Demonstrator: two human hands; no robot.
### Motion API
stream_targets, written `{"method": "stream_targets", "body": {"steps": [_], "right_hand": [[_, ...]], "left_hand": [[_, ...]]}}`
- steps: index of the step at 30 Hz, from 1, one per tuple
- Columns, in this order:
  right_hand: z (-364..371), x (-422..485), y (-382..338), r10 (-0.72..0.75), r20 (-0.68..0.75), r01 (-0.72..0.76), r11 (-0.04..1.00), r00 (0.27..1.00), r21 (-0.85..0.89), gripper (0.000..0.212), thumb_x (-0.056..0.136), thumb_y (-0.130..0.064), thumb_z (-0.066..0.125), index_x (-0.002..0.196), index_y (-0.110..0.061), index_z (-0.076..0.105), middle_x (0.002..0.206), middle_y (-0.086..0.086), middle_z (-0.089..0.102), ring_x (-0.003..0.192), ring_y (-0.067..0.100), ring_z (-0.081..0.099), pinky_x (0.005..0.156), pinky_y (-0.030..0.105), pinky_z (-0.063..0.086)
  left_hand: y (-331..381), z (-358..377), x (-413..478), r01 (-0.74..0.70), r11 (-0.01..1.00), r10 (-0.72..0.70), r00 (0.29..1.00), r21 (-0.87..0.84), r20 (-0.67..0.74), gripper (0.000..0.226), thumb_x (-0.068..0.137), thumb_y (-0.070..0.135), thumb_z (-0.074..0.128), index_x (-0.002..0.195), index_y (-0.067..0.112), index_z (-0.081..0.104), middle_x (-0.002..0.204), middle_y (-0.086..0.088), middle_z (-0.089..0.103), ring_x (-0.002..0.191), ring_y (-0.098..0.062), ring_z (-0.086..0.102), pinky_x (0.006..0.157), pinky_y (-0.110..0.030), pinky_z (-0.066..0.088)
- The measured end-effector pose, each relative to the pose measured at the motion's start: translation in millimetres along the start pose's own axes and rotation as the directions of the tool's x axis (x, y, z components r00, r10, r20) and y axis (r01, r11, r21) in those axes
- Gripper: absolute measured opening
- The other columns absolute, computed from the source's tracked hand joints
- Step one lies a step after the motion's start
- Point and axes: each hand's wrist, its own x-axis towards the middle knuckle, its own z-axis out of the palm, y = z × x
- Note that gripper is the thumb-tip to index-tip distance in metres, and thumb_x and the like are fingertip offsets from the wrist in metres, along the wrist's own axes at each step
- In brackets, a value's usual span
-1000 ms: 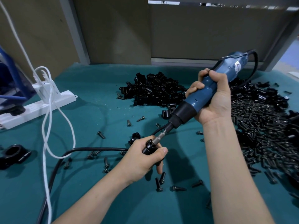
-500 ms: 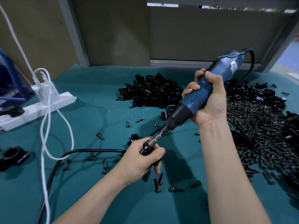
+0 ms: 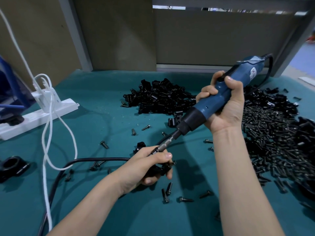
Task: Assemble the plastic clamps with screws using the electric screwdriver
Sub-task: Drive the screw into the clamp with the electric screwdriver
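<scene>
Head view showed little movement over the last second: the left hand [image 3: 148,166] kept its fingers and thumb curled around the clamp [image 3: 157,170], low at the centre of the table [image 3: 102,99]. The right hand [image 3: 225,106] kept its fist wrapped round the blue electric screwdriver [image 3: 201,109]. The tool sloped from two o'clock down to the left hand, and its bit [image 3: 164,145] stayed buried under the left thumb. The only change was that the tool's rear end had shifted slightly, with its tip staying in the same place. That suggested the screw was still being driven and this clamp was not yet finished. The screw could not be seen, because the thumb and bit covered it. Most of the clamp was hidden inside the fist, so how far the screw was seated could not be judged. Whether the motor was running could not be told either. At twelve o'clock from the left hand lay the pile of clamps [image 3: 160,97]. The screw heap [image 3: 269,133] sat at three o'clock, cut off by the right edge. Loose screws [image 3: 167,189] lay scattered at five o'clock. Another clamp [image 3: 12,165] sat at nine o'clock, partly cropped, with the white power strip [image 3: 39,114] at ten o'clock.
</scene>
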Motion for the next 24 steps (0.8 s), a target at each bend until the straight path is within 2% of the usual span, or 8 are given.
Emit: {"method": "stream_targets", "body": {"steps": [2, 5, 8, 12, 15, 18, 24], "right_hand": [[-2.3, 0.1, -5.6, -0.010, 0.009, 0.010, 1.000, 1.000, -0.003, 0.007, 0.078, -0.018, 0.053, 0.085, -0.017, 0.054, 0.079, -0.009, 0.063, 0.046, 0.005, 0.047, 0.049, 0.018, 0.044], [-6.2, -0.8, -15.5, -0.034, -0.003, 0.034, 0.999, 0.999, 0.010, 0.008, 0.078, -0.018, 0.054, 0.085, -0.017, 0.053, 0.080, -0.009, 0.063, 0.047, 0.005, 0.046, 0.051, 0.017, 0.043], [-7.6, -2.0, -19.8, -0.037, -0.022, 0.037, 0.999, 0.999, 0.010, 0.007, 0.077, -0.019, 0.054, 0.084, -0.018, 0.053, 0.079, -0.010, 0.062, 0.048, 0.004, 0.046, 0.052, 0.016, 0.042], [-5.0, -0.9, -15.3, -0.008, -0.040, 0.007, 0.999, 0.999, -0.036, 0.009, 0.075, -0.019, 0.054, 0.084, -0.018, 0.053, 0.077, -0.010, 0.062, 0.047, 0.004, 0.045, 0.051, 0.016, 0.041], [-2.8, 0.2, -10.0, 0.011, -0.038, -0.013, 0.998, 0.999, -0.057, 0.010, 0.074, -0.019, 0.055, 0.084, -0.018, 0.053, 0.075, -0.010, 0.063, 0.046, 0.004, 0.045, 0.050, 0.016, 0.042], [-1.7, 0.8, -6.6, 0.021, -0.030, -0.023, 0.998, 0.999, -0.055, 0.010, 0.074, -0.018, 0.056, 0.084, -0.018, 0.053, 0.075, -0.010, 0.064, 0.046, 0.004, 0.044, 0.049, 0.017, 0.042], [-2.5, -0.1, -9.1, 0.006, -0.043, -0.009, 0.998, 0.999, -0.064, 0.008, 0.075, -0.018, 0.056, 0.083, -0.018, 0.053, 0.075, -0.010, 0.064, 0.046, 0.004, 0.045, 0.050, 0.017, 0.043]], "left_hand": [[0.4, -0.9, -0.9, 0.007, 0.999, -0.008, 1.000, -0.043, -0.004, 0.029, 0.071, 0.043, 0.068, 0.074, 0.017, 0.055, 0.069, -0.011, 0.064, 0.035, -0.009, 0.033, 0.036, -0.016, 0.027], [0.5, -0.7, 0.2, -0.031, 0.979, 0.011, 0.995, -0.199, -0.098, 0.034, 0.066, 0.039, 0.067, 0.077, 0.015, 0.046, 0.061, -0.009, 0.058, 0.036, -0.010, 0.031, 0.040, -0.019, 0.029], [-0.9, 1.2, 2.4, -0.072, 0.960, 0.018, 0.980, -0.272, -0.198, 0.033, 0.064, 0.035, 0.066, 0.081, 0.019, 0.042, 0.054, -0.009, 0.054, 0.034, -0.010, 0.026, 0.039, -0.019, 0.022], [-1.0, 2.3, 3.0, -0.094, 0.963, 0.028, 0.967, -0.252, -0.254, 0.016, 0.074, 0.026, 0.054, 0.077, 0.020, 0.040, 0.051, -0.009, 0.054, 0.031, -0.008, 0.021, 0.042, -0.020, 0.014], [-1.3, 0.5, 3.4, -0.113, 0.960, 0.042, 0.963, -0.256, -0.267, 0.020, 0.069, 0.026, 0.059, 0.075, 0.018, 0.042, 0.050, -0.009, 0.053, 0.030, -0.007, 0.021, 0.040, -0.018, 0.013], [-2.3, -0.7, 3.0, -0.124, 0.957, 0.059, 0.968, -0.262, -0.243, 0.020, 0.065, 0.028, 0.063, 0.072, 0.017, 0.048, 0.050, -0.010, 0.053, 0.030, -0.006, 0.022, 0.036, -0.012, 0.019], [-2.5, -0.5, 4.5, -0.135, 0.958, 0.077, 0.971, -0.252, -0.224, 0.023, 0.063, 0.037, 0.066, 0.068, 0.018, 0.054, 0.052, -0.009, 0.055, 0.031, -0.006, 0.023, 0.037, -0.013, 0.020]]}}
